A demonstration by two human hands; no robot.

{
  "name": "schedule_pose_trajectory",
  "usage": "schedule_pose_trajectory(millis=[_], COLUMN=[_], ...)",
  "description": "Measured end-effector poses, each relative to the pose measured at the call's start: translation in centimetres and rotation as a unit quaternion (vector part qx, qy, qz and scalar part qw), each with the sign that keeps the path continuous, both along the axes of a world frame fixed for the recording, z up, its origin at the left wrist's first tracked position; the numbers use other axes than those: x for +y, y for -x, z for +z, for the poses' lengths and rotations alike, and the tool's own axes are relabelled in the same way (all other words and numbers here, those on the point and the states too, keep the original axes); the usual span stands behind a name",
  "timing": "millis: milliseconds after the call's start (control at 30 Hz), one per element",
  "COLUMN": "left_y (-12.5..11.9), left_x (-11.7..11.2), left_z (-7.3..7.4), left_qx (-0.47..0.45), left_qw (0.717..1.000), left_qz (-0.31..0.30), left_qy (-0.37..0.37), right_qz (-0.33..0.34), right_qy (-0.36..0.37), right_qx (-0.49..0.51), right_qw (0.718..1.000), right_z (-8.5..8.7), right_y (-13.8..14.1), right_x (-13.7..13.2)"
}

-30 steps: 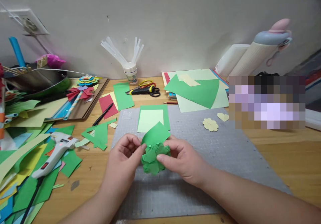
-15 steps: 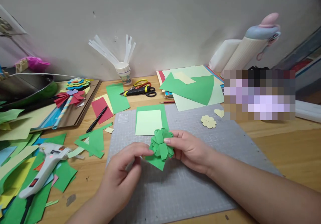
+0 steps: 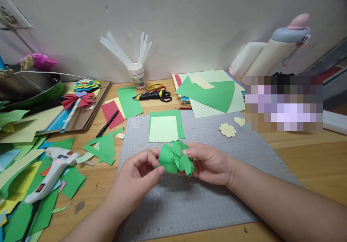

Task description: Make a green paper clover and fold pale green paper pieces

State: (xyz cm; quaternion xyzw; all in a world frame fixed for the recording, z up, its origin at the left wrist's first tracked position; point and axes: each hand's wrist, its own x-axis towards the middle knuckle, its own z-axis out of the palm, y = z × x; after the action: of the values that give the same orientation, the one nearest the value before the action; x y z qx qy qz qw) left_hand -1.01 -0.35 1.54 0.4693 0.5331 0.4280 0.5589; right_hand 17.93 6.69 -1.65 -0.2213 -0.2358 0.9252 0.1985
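A folded green paper ornament [image 3: 179, 154], with layered petal-like pieces and a plain flap on its left, is held above the grey cutting mat [image 3: 217, 206]. My right hand [image 3: 213, 164] grips its right side, the thumb on top and the other fingers partly hidden behind. The thumb and fingers of my left hand [image 3: 139, 171] pinch the flap's left edge. Just beyond the hands, a pale green paper rectangle [image 3: 162, 129] lies on a larger green sheet [image 3: 181, 122]. Farther right on the mat is a cream scalloped paper flower [image 3: 227, 130] beside a small cream heart [image 3: 239, 121].
On the left, a white glue gun [image 3: 51, 173] rests among paper scraps [image 3: 27, 184]. A black pen [image 3: 107, 124], scissors [image 3: 166, 96] and a cutter [image 3: 149, 95] lie toward the back. Paper cups [image 3: 137, 76] hold white sticks. A bottle [image 3: 276, 50] stands at the back right.
The green ornament has turned, bringing its plain flap up to the left side. My left thumb and fingers have closed on that flap; the right hand keeps its grip. The camera view shifted slightly.
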Motion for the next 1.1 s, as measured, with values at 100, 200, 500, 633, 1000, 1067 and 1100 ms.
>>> schedule_pose_trajectory(millis=[100,200,500,633,1000,1067,1100], left_y=[0.01,0.04,0.01,0.12,0.41,0.41,0.42], left_x=[0.19,0.36,0.48,0.39,0.23,0.28,0.28], left_z=[-0.13,-0.14,0.25,0.09,-0.37,-0.42,-0.46], left_qx=[0.007,0.022,0.028,0.013,-0.014,-0.011,-0.010], left_qw=[0.999,0.999,0.997,0.996,0.998,0.998,0.999], left_qz=[0.014,0.033,0.060,0.069,0.051,0.050,0.049], left_qy=[0.028,0.036,0.050,0.045,0.018,0.020,0.021], right_qz=[0.027,0.029,0.020,0.021,0.018,0.021,0.022], right_qy=[-0.003,0.009,0.030,0.025,0.014,0.010,0.007], right_qx=[0.009,0.004,0.006,0.012,0.011,0.014,0.014], right_qw=[1.000,1.000,0.999,0.999,1.000,1.000,1.000], right_z=[0.16,0.37,0.04,0.00,-0.05,-0.08,-0.10], right_y=[-0.17,-0.23,-0.30,-0.32,-0.24,-0.28,-0.29], right_x=[-0.13,-0.19,-0.18,-0.19,-0.20,-0.16,-0.14])
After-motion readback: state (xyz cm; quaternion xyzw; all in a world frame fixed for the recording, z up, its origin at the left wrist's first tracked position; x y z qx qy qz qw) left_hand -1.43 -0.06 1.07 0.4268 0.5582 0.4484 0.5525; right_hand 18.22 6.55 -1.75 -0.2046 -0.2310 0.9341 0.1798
